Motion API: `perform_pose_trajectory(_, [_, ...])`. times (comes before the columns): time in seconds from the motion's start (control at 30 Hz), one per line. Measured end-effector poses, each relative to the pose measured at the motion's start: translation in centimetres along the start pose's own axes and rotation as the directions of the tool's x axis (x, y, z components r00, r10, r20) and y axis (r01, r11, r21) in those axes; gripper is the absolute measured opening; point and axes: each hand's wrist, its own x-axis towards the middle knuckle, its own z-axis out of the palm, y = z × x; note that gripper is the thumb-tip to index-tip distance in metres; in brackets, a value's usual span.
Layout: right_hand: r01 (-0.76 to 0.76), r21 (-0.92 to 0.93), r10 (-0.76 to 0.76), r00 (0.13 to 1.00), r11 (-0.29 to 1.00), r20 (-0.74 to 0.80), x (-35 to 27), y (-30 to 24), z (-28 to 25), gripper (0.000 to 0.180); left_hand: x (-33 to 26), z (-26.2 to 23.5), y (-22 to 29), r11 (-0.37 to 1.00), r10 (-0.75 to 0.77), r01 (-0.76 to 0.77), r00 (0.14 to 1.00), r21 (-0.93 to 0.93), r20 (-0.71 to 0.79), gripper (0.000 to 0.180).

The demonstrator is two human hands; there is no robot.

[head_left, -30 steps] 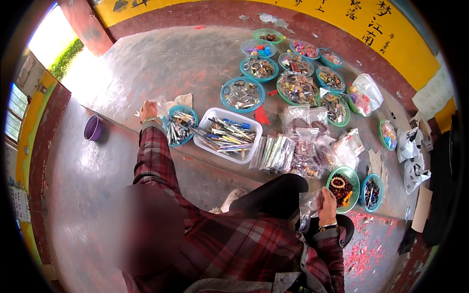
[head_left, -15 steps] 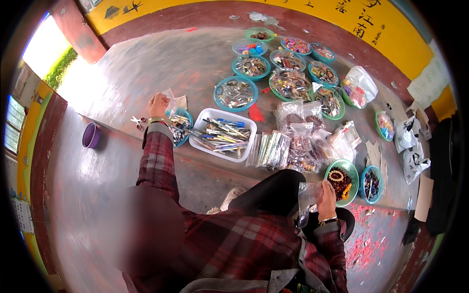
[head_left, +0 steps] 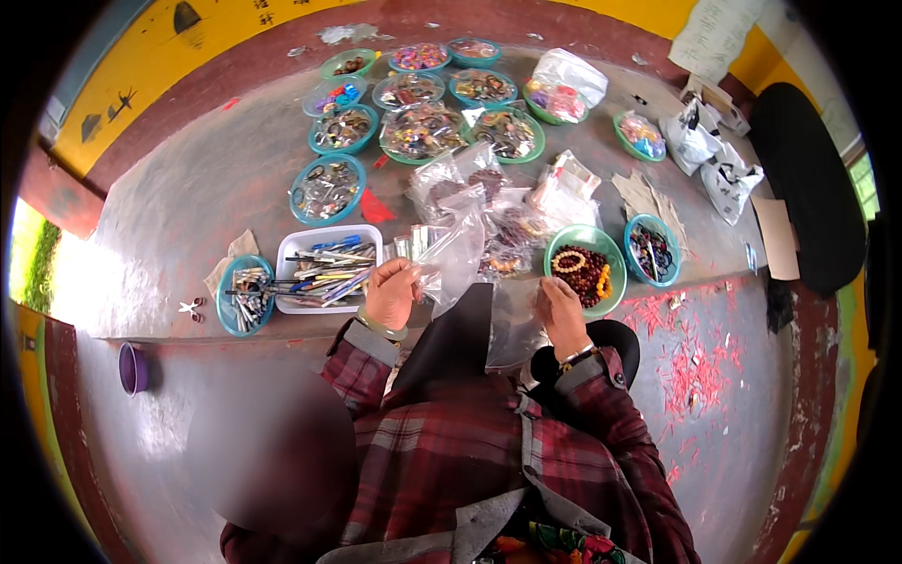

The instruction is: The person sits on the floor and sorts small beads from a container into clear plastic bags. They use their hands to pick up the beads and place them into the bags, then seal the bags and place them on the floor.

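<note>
1. Grey concrete is what everything's laid out on, a low counter (head_left: 188, 188) backed by a yellow and maroon wall.
2. A clear plastic bag (head_left: 465, 249) is pinched at its edge by the left hand (head_left: 393, 293), fingers closed on the film.
3. The bag's lower part (head_left: 512, 324) is held by the right hand (head_left: 562, 315), also closed on it, just in front of the chest.
4. Handling guess: feather-light, floppy, a bit slippery, so it's best gripped at the rim with both hands.
5. Just beside: a white tray of pens (head_left: 327, 267), a green bowl of brown beads (head_left: 584, 268), and teal bowls of trinkets (head_left: 327, 188) further back.
</note>
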Motion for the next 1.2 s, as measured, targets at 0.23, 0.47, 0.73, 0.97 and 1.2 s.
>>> perform_pose_trajectory(0.23, [0.002, -0.136, 0.072, 0.842, 0.991, 0.535, -3.3, -5.8, -0.1, 0.008, 1.5, -0.1, -0.2, 0.922, -0.387, 0.385, 0.922, -0.041, -0.033, 0.013])
perform_pose_trajectory(0.47, [0.219, -0.185, -0.022, 0.699, 0.958, 0.714, -3.3, -5.1, 2.2, 0.008, 3.3, 5.7, -1.0, 0.741, -0.668, 0.628, 0.726, 0.238, 0.163, 0.016])
perform_pose_trajectory(0.73, [0.151, -0.029, -0.123, 0.890, 0.988, 0.440, -2.2, -4.0, 1.1, 0.015, 3.4, 10.1, -5.4, 0.722, -0.691, 0.661, 0.702, 0.207, 0.170, 0.011])
perform_pose_trajectory(0.97, [0.157, -0.022, -0.153, 0.980, 0.987, 0.124, -1.5, -3.3, 0.1, 0.013, 3.5, 9.6, -7.5, 0.804, -0.586, 0.590, 0.768, 0.069, 0.257, 0.034])
perform_pose_trajectory(1.2, [0.273, 0.138, -0.267, 0.962, 0.952, -0.061, -1.2, -3.5, 0.2, 0.007, 1.3, 9.1, -8.7, 0.894, -0.341, 0.222, 0.901, 0.388, 0.269, 0.042])
